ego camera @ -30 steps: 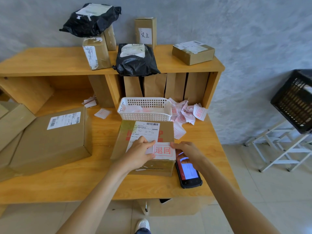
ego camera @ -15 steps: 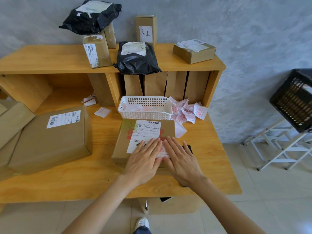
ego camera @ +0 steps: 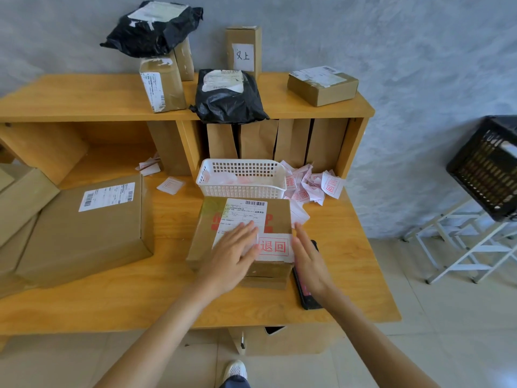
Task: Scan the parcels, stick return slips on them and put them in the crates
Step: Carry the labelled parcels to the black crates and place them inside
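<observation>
Both your hands lie flat and hold nothing: left hand (ego camera: 233,257) on the box (ego camera: 243,233), right hand (ego camera: 307,261) just beside its right edge. The return slip (ego camera: 274,247) sits between them; the crate (ego camera: 486,169) lies far right, nearer your right.

A flat brown cardboard parcel (ego camera: 279,217) lies mid-desk on the wooden desk (ego camera: 140,303). At its twelve o'clock, touching it, stands a white perforated plastic basket (ego camera: 242,177). At nine o'clock lies a large brown cardboard box (ego camera: 84,233); at four o'clock, just beside it, a black handheld scanner (ego camera: 306,298).
</observation>
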Demonstrator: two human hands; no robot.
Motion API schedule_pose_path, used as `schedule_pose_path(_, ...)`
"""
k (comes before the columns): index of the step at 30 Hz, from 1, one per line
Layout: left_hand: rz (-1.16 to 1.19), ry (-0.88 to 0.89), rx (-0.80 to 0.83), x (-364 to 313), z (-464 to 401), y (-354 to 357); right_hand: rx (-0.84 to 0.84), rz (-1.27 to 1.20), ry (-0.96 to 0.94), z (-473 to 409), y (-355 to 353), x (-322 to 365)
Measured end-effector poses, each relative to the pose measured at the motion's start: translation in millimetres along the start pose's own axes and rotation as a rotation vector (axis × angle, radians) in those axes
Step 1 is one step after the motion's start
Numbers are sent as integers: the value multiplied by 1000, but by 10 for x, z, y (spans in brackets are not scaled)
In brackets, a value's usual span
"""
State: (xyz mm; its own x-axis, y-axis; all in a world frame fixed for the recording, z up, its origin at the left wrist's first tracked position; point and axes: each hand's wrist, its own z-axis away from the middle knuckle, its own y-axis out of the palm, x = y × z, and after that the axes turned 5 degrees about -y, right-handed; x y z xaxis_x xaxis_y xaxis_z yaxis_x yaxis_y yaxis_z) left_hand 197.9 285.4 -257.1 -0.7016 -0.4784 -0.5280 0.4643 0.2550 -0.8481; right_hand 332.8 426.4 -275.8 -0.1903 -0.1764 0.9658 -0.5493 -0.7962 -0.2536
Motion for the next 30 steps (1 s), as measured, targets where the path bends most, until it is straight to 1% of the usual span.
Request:
schedule_pose_path(2,165,-70,-178,110,-13,-143,-111,-182,85,-126,-51,-38)
schedule_pose_path(3,236,-137,-255,179,-23,-219,-146,-232,120,-201,-75,-56)
schedule_pose_path(4,333,-230,-293,247,-37,-295,-164,-267,143,-274,-86,-50)
schedule_pose_path(6,619,-466,-279,413,-86,-402,-176,-313,198,-390,-64,-24)
schedule_pose_path(8,878,-672,-213,625,-156,-410,-177,-378,255,-474,-9,-12)
schedule_pose_path(9,956,-737,-160,719,-180,-392,-184,-402,279,-506,26,-6)
schedule_pose_path(11,1080,-797,-55,842,-209,-336,-223,-420,326,-532,89,-42)
schedule_pose_path(13,1168,-792,2,871,-233,-299,-247,-449,361,-529,129,-61)
schedule_pose_path(17,1323,-731,84,885,-272,-261,-233,-552,419,-514,176,-118)
schedule_pose_path(23,1415,-655,156,923,-312,-236,-288,-689,448,-479,319,-166)
schedule_pose_path(27,1444,-587,206,896,-344,-343,-277,-716,388,-462,301,-84)
schedule_pose_path(30,1435,-491,225,801,-419,-478,-269,-713,342,-461,194,35)
